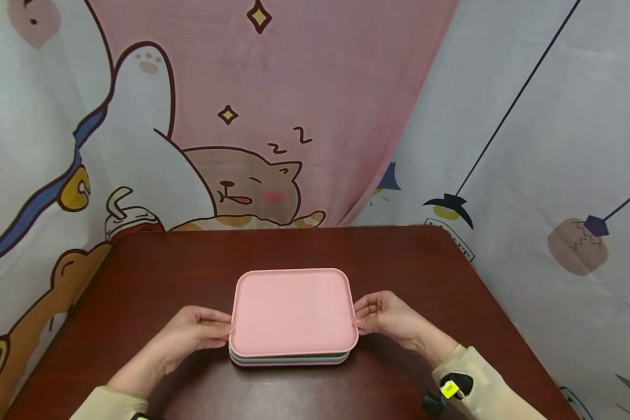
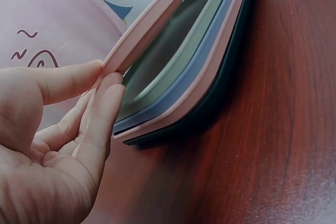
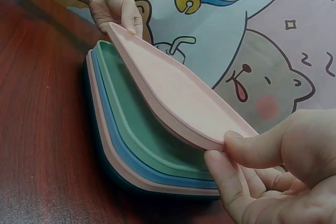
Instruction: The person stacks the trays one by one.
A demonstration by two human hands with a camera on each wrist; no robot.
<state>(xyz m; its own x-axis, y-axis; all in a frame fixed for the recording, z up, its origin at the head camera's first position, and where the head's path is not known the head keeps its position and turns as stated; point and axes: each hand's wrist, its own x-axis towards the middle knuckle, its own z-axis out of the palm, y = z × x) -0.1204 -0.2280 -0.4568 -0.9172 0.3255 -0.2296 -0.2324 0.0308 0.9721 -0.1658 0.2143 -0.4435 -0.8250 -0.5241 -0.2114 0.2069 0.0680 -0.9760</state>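
Both hands hold a pink tray (image 1: 294, 312) raised at an angle above a stack of trays. My left hand (image 1: 196, 332) pinches its left edge between thumb and fingers. At the opposite edge, my right hand (image 1: 385, 315) pinches the rim in the same way. Beneath it, the right wrist view shows a green tray (image 3: 123, 85) on top, then a blue tray (image 3: 142, 169), another pink tray (image 3: 113, 161) and a dark layer at the bottom. A gap separates the lifted pink tray from the green one in the left wrist view.
The stack stands on a dark reddish-brown wooden table (image 1: 189, 262). Behind and beside the table hangs a cloth (image 1: 315, 76) printed with cartoon animals. A small black object (image 1: 433, 402) shows by the right sleeve at the front.
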